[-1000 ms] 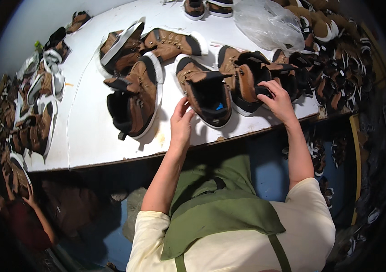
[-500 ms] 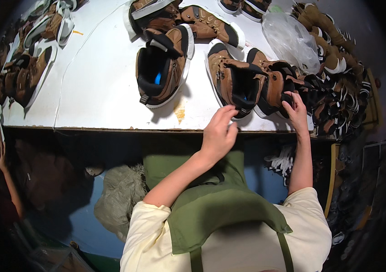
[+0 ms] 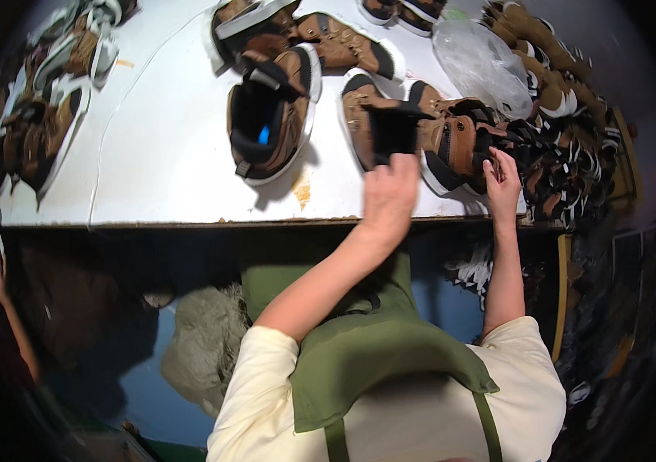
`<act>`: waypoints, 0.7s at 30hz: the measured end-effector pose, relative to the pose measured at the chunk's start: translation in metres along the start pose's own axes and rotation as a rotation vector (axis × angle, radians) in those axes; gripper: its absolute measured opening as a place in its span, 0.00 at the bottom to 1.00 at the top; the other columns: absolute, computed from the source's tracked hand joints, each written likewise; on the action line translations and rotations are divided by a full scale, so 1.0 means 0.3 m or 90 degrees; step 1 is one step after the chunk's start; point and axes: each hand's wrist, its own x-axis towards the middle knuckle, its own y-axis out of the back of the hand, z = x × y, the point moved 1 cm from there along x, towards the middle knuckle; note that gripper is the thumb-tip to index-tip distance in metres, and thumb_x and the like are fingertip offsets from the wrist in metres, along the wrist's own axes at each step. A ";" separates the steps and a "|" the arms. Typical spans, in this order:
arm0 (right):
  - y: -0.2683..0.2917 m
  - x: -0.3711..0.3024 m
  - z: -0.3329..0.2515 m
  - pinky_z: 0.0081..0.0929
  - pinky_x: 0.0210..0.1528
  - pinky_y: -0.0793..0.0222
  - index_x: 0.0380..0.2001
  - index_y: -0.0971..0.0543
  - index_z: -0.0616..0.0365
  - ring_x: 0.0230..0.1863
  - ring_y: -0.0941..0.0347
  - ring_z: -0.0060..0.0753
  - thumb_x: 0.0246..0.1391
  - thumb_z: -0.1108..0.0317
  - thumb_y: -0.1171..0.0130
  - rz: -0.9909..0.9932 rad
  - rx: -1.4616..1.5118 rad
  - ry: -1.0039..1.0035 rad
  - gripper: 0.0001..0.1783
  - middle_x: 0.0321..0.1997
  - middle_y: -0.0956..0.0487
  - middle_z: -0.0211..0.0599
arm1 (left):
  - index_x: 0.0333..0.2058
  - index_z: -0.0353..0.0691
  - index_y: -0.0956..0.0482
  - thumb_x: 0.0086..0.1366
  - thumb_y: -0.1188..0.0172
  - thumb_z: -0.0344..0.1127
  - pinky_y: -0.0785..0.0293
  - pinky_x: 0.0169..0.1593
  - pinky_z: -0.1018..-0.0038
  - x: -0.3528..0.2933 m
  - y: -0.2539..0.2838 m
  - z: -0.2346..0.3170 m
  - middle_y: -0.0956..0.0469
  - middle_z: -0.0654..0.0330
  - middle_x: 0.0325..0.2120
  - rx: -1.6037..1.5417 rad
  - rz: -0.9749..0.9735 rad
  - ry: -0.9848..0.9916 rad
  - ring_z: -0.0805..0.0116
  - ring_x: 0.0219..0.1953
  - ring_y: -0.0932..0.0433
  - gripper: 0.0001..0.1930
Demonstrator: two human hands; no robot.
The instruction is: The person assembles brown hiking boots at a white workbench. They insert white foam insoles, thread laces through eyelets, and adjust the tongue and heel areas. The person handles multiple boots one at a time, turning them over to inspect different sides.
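Brown high-top shoe (image 3: 361,119), in the head view, stands on the white table (image 3: 181,146) just beyond the left hand (image 3: 391,199), whose fingers curl at its heel collar; motion blur hides whether they pinch it. The right hand (image 3: 504,185) is loosely bent beside the neighbouring brown shoe (image 3: 463,145), its hold unclear. A sideways pull could knock that close-set shoe askew; a tug toward the person could slide the heel over the table edge (image 3: 328,223) below the grip
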 end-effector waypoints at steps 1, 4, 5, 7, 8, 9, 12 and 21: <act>-0.001 -0.008 -0.029 0.15 0.37 0.34 0.47 0.22 0.64 0.36 0.31 0.17 0.58 0.72 0.42 0.044 0.030 0.009 0.13 0.45 0.25 0.31 | 0.35 0.38 0.30 0.46 0.32 0.34 0.31 0.29 0.64 0.007 0.062 -0.036 0.32 0.55 0.31 -0.060 0.000 0.027 0.57 0.27 0.27 0.19; -0.039 -0.067 -0.160 0.12 0.33 0.39 0.41 0.20 0.63 0.33 0.33 0.13 0.59 0.69 0.41 0.003 0.194 -0.072 0.10 0.38 0.23 0.27 | 0.33 0.36 0.28 0.50 0.30 0.37 0.29 0.35 0.65 -0.006 0.164 -0.155 0.30 0.53 0.33 -0.180 0.033 0.109 0.52 0.32 0.26 0.18; -0.074 -0.091 -0.187 0.12 0.33 0.40 0.40 0.20 0.62 0.32 0.34 0.13 0.59 0.68 0.41 -0.031 0.199 -0.071 0.10 0.37 0.24 0.26 | 0.32 0.36 0.28 0.50 0.30 0.35 0.30 0.35 0.66 -0.017 0.197 -0.171 0.30 0.54 0.32 -0.237 0.043 0.149 0.55 0.31 0.28 0.17; -0.153 -0.126 -0.213 0.11 0.32 0.41 0.40 0.19 0.62 0.30 0.36 0.12 0.59 0.66 0.40 -0.096 0.247 -0.115 0.11 0.34 0.25 0.24 | 0.31 0.35 0.29 0.51 0.30 0.33 0.32 0.36 0.70 -0.051 0.251 -0.197 0.32 0.56 0.30 -0.317 0.066 0.203 0.60 0.31 0.30 0.16; -0.204 -0.139 -0.213 0.11 0.32 0.41 0.40 0.20 0.62 0.29 0.37 0.11 0.58 0.65 0.40 -0.130 0.293 -0.158 0.12 0.32 0.25 0.22 | 0.30 0.34 0.30 0.52 0.31 0.32 0.33 0.37 0.72 -0.077 0.269 -0.208 0.33 0.57 0.30 -0.337 0.081 0.216 0.61 0.31 0.32 0.15; -0.233 -0.144 -0.252 0.12 0.31 0.42 0.41 0.20 0.63 0.28 0.40 0.11 0.58 0.63 0.39 -0.172 0.412 -0.260 0.14 0.29 0.27 0.20 | 0.30 0.34 0.31 0.53 0.32 0.32 0.34 0.40 0.76 -0.102 0.281 -0.211 0.33 0.59 0.32 -0.394 0.075 0.248 0.67 0.34 0.32 0.15; -0.294 -0.147 -0.294 0.13 0.28 0.44 0.34 0.23 0.64 0.27 0.43 0.10 0.58 0.60 0.38 -0.207 0.499 -0.253 0.16 0.25 0.33 0.18 | 0.31 0.35 0.31 0.56 0.32 0.32 0.36 0.44 0.79 -0.167 0.256 -0.215 0.34 0.62 0.34 -0.596 0.097 0.345 0.71 0.37 0.33 0.14; -0.280 -0.130 -0.300 0.13 0.27 0.47 0.31 0.25 0.63 0.26 0.45 0.09 0.56 0.60 0.37 -0.216 0.567 -0.271 0.16 0.24 0.35 0.17 | 0.32 0.38 0.30 0.58 0.33 0.31 0.39 0.49 0.79 -0.192 0.212 -0.201 0.34 0.64 0.37 -0.695 0.118 0.358 0.74 0.40 0.35 0.12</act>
